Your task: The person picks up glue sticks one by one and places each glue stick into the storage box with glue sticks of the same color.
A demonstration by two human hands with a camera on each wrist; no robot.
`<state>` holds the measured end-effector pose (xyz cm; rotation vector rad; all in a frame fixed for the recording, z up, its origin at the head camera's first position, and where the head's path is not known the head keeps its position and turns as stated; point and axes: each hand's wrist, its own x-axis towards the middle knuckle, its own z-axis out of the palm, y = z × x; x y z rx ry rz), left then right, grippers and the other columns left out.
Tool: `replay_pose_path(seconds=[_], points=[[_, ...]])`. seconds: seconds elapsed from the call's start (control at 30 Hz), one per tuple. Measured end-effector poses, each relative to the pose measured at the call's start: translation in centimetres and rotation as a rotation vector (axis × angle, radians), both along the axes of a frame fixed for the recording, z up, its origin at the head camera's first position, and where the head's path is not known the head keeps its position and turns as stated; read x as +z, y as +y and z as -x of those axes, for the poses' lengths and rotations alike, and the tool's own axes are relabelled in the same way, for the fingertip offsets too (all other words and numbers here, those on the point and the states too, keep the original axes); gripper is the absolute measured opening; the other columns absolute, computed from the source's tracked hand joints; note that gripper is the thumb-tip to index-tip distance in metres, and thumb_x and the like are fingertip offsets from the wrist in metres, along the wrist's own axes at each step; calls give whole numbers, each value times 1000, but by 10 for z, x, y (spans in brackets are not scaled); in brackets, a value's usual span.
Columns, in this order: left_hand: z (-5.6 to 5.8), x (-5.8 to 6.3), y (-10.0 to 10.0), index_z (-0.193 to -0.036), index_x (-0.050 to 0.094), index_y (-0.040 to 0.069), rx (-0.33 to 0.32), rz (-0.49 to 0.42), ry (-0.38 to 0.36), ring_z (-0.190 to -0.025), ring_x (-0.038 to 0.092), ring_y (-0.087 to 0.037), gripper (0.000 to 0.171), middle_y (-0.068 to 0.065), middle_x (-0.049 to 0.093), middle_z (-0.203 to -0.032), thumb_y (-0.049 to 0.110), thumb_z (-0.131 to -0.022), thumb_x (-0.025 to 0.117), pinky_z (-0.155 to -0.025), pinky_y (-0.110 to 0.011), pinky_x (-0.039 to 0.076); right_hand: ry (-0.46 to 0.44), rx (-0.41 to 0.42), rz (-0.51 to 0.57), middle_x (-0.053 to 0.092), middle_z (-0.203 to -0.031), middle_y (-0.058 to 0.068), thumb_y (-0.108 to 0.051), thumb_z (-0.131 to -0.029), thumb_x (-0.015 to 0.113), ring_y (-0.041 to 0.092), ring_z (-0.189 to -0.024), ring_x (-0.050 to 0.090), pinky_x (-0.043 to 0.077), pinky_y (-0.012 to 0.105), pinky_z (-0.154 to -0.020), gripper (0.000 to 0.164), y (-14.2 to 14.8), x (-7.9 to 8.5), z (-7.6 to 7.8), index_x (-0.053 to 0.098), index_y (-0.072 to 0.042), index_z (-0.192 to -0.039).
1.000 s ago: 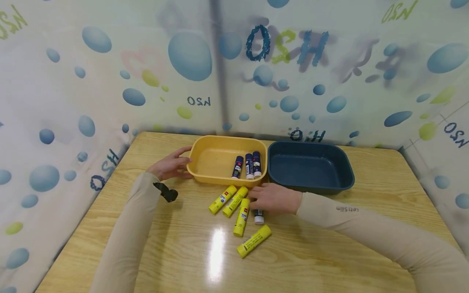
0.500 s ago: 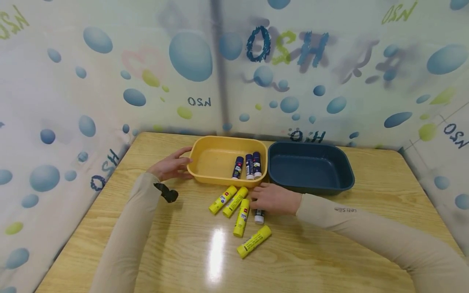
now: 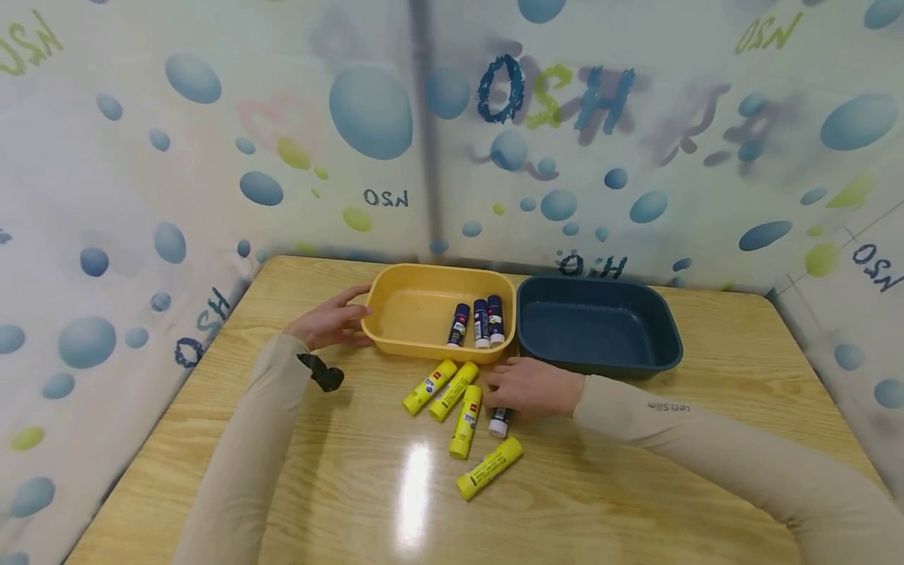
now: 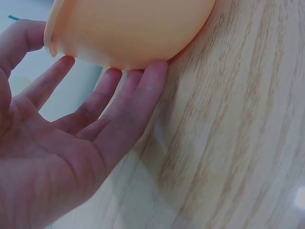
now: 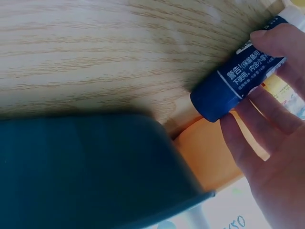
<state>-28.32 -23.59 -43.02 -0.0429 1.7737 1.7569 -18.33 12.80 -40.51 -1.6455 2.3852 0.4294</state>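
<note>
My left hand (image 3: 332, 320) rests its fingertips against the outer end wall of the yellow bin (image 3: 402, 345); the left wrist view shows relaxed, spread fingers along that wall (image 4: 128, 33). Between the thumb and fingers of my right hand (image 3: 534, 386) is a navy glue stick (image 5: 224, 95) with a white end. The head view shows mostly that white end (image 3: 498, 428), the rest being under the hand. Inside the yellow bin, toward its right end, lie three navy glue sticks (image 3: 481, 322). Several yellow glue sticks (image 3: 464, 422) lie on the table left and in front of my right hand.
A dark blue bin (image 3: 600, 361) stands right beside the yellow one, just behind my right wrist. Both stand near the back of the wooden table (image 3: 600, 502). A wall covering with printed bubbles (image 3: 370, 112) rises behind.
The navy glue stick under my right hand has tilted slightly, its white end shifting a little toward me. My left hand and both bins stay in place; the head view has shifted slightly.
</note>
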Motion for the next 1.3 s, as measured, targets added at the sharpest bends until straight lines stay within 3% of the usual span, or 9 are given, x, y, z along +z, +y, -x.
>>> replay_pose_path(seconds=[0.2,0.5,0.8,1.3], points=[[0,0,0,-156,12,22,-4,-27,-4,-109,57,-29,68,-23,26,-147,10,-100,48,-96,-52,45,9,-14,-31,60,-113,-4,-29,-88,72,15,-99,53,45,31,-88,27,1,6,-1,64,-26,-113],[0,-3,-5,-156,9,19,-52,-38,33,-106,59,-25,80,-22,34,-140,18,-94,60,-91,-46,50,21,-13,-24,60,-103,-3,-29,-87,74,15,-89,51,45,29,-81,27,7,16,-2,66,-25,-112],[2,-4,-2,-156,12,23,1,-52,-28,-109,56,-29,69,-23,25,-148,10,-99,49,-97,-52,44,24,-1,21,57,-96,-3,-25,-87,74,14,-83,48,44,28,-76,20,11,27,-7,68,-24,-105],[4,0,-2,-155,13,24,-22,-18,-28,-106,58,-27,68,-21,31,-144,11,-100,49,-96,-50,46,45,-3,13,59,-101,-2,-24,-85,75,16,-87,50,46,30,-80,23,11,45,-14,69,-24,-107]])
